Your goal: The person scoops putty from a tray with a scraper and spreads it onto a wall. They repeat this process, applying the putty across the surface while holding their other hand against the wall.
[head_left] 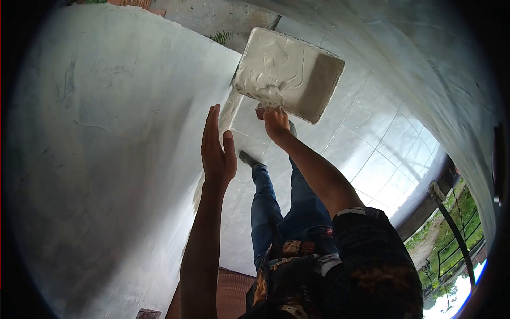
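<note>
White plaster tray (289, 74) upper centre of frame, long axis slanting down-right, gripped from beneath by right hand (276, 123). Left hand (218, 154) released, fingers straight, just lower left of tray, beside wall (106, 159).

A flat board (289, 74), coated with wet, ridged white plaster of a dull sheen, was seen at the upper centre of the frame. The wall (106, 149) on the left was covered in smooth, matt pale plaster with faint scuffs. The floor tiles (372, 154) at the right were glossy and reflective. The jeans (289, 204) were of blue denim cloth, and the railing (451, 228) at the lower right looked like painted metal.
</note>
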`<move>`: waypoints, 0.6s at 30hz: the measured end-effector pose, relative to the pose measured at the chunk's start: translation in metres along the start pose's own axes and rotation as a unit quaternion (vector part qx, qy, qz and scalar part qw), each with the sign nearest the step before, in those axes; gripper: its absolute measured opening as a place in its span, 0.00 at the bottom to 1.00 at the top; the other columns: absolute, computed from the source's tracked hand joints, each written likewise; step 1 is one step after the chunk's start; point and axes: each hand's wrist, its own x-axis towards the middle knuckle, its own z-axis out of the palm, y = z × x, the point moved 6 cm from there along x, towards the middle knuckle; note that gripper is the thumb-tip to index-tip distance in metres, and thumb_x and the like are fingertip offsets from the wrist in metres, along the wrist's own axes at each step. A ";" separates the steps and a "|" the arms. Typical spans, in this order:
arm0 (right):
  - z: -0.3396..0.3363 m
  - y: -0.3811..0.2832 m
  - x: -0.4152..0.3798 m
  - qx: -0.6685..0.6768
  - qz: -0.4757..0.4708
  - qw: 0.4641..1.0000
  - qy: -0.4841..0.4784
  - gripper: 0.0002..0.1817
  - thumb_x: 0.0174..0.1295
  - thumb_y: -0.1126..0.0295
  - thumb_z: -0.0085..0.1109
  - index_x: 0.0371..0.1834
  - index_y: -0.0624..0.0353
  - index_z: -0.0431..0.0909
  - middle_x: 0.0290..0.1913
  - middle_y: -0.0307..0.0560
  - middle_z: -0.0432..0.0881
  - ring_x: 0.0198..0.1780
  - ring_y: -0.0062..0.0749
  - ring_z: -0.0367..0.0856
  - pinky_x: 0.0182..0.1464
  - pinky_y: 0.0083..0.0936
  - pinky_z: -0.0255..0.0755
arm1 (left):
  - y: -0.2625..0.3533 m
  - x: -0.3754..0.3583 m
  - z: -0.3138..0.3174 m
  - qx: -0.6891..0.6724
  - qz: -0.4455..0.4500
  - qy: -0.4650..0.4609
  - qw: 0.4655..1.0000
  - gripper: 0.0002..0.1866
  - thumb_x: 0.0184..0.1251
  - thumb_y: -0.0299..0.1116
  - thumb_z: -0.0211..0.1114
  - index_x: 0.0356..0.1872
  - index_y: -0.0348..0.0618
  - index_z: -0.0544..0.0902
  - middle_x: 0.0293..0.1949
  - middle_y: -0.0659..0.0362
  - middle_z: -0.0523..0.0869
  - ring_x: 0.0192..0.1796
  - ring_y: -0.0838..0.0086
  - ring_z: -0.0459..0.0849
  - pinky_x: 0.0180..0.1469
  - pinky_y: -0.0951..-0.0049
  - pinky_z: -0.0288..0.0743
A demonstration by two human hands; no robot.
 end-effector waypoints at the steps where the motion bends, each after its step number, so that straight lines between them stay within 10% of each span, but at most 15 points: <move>1: -0.001 -0.003 -0.003 -0.011 0.006 1.000 -0.008 0.10 0.62 0.75 0.58 0.43 0.61 0.86 0.46 0.50 0.86 0.56 0.44 0.83 0.52 0.39 0.83 | -0.004 -0.004 -0.001 -0.002 -0.002 -0.002 1.000 0.30 0.83 0.45 0.41 0.74 0.33 0.65 0.73 0.42 0.71 0.77 0.51 0.66 0.78 0.54 0.56; 7: 0.002 -0.020 -0.073 0.183 -0.008 0.982 -0.051 0.10 0.64 0.77 0.55 0.41 0.57 0.87 0.48 0.55 0.87 0.53 0.51 0.85 0.53 0.46 0.82 | -0.020 -0.018 -0.007 -0.011 0.001 -0.003 1.000 0.29 0.83 0.43 0.43 0.76 0.36 0.63 0.74 0.43 0.70 0.78 0.50 0.65 0.78 0.53 0.58; 11: -0.002 0.005 -0.076 0.302 0.157 0.935 -0.105 0.06 0.64 0.72 0.61 0.39 0.60 0.86 0.40 0.54 0.88 0.37 0.47 0.88 0.49 0.40 0.83 | -0.019 -0.018 -0.018 -0.015 0.003 0.009 1.000 0.28 0.83 0.42 0.43 0.76 0.36 0.63 0.74 0.43 0.70 0.78 0.50 0.65 0.78 0.54 0.58; 15: 0.001 0.046 -0.053 0.740 0.369 0.555 0.092 0.11 0.70 0.65 0.62 0.40 0.64 0.80 0.33 0.40 0.78 0.33 0.27 0.81 0.42 0.37 0.86 | -0.023 -0.022 -0.019 -0.024 -0.009 0.012 1.000 0.28 0.82 0.39 0.44 0.75 0.35 0.64 0.73 0.43 0.70 0.77 0.49 0.66 0.78 0.54 0.58; 18: 0.053 0.062 -0.055 0.768 0.439 0.457 0.087 0.09 0.70 0.67 0.63 0.45 0.60 0.78 0.34 0.39 0.75 0.35 0.26 0.78 0.48 0.39 0.86 | -0.023 -0.028 -0.011 -0.033 -0.003 0.002 0.999 0.28 0.81 0.39 0.44 0.75 0.34 0.63 0.73 0.42 0.70 0.77 0.49 0.66 0.78 0.53 0.58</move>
